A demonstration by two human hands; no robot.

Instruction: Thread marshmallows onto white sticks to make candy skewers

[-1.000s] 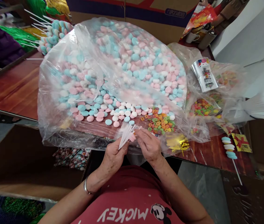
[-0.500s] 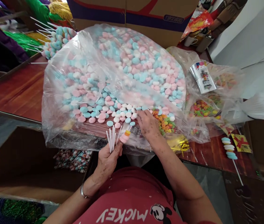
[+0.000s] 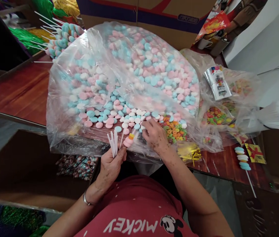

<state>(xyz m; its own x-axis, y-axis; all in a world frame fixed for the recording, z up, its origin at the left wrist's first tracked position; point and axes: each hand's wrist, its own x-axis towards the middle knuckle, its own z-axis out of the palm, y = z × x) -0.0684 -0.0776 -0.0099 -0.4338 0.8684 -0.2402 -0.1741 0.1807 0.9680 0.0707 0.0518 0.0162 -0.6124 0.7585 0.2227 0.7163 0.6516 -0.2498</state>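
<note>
Left hand (image 3: 111,162) clamps thin, light sticks (image 3: 113,142) low; right hand (image 3: 154,135), beside them, fingers pinching soft candies (image 3: 131,120).

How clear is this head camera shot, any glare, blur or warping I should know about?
Head view: soft, even light; the clear plastic bag shows whitish glare that hazes the candies beneath. The left hand, white sticks and right hand are fairly sharp. Wide-angle warping bends the table edge, and corners look stretched and softer.
</note>
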